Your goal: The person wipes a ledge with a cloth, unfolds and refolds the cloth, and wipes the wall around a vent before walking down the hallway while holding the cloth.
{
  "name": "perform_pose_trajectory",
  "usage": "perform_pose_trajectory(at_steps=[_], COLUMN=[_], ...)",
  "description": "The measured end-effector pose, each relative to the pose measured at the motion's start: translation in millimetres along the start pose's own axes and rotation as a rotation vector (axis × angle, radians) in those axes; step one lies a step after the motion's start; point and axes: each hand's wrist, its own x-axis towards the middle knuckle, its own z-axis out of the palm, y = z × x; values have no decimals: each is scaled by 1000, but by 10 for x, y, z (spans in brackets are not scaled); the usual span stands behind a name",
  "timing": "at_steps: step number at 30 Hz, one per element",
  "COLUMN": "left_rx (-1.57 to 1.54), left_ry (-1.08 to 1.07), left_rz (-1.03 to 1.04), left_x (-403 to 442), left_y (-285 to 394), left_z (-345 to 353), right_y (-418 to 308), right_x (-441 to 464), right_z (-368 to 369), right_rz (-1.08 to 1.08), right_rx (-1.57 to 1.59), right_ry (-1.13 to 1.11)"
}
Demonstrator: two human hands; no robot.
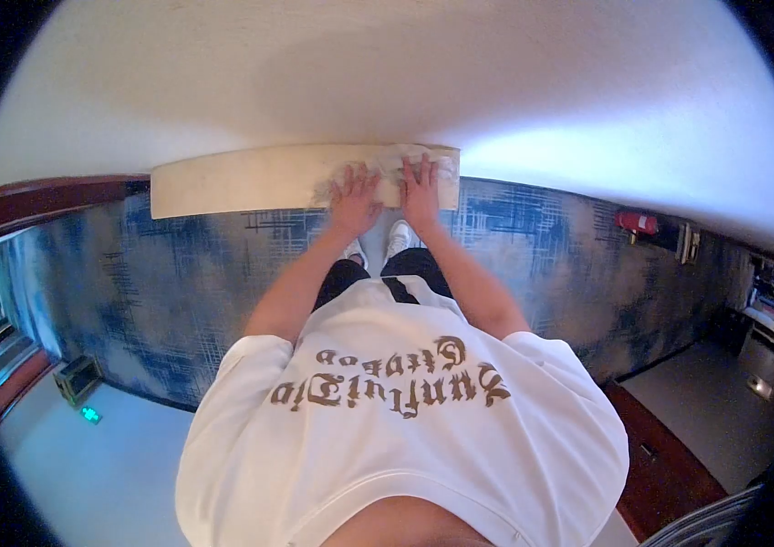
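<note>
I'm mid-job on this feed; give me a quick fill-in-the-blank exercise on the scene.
1. The left hand and right hand are on crumpled pale material along the long ledge; the hand nearer the red cylinder is the ____ one.
2. The shirt with dark lettering is ____.
3. The patterned carpet mixes a greyish tone with ____.

Missing words: right; white; blue.

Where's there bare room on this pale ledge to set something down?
The ledge looks bare from its left end nearly to the left hand. Its right end is crowded: left hand, right hand and crumpled, translucent material.
</note>
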Motion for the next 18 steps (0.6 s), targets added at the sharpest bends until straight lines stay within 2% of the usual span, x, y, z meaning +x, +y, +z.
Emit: perform_pose_trajectory(at_steps=[4,6,10,12,13,15,16,18], left_rx=[-3,-19,85,47,55,-10,-8,-86], left_ry=[5,96,190,209,208,373,375,463], left_rz=[62,-142,-194,-279,-284,-385,-385,-238], left_x=[-26,-80,-344,-399,-447,-493,-488,-495], left_y=[-54,-213,-902,-1225,-1413,-1765,-1977,-2223], left_z=[119,151,-111,-157,-158,-120,-77,-31], right_y=[-123,-298,-944,-1219,-1397,-1689,-1789,-1872], right_x=[97,156,267,279,298,364,408,425], right_z=[232,382,622,814,864,946,1005,1102], right_rz=[-67,-100,-23,-172,-174,-313,-314,-334], right_rx=[-87,-120,-207,-139,-129,-47,-46,-31], right_ry=[58,52,45,-4,-4,-95,-93,-105])
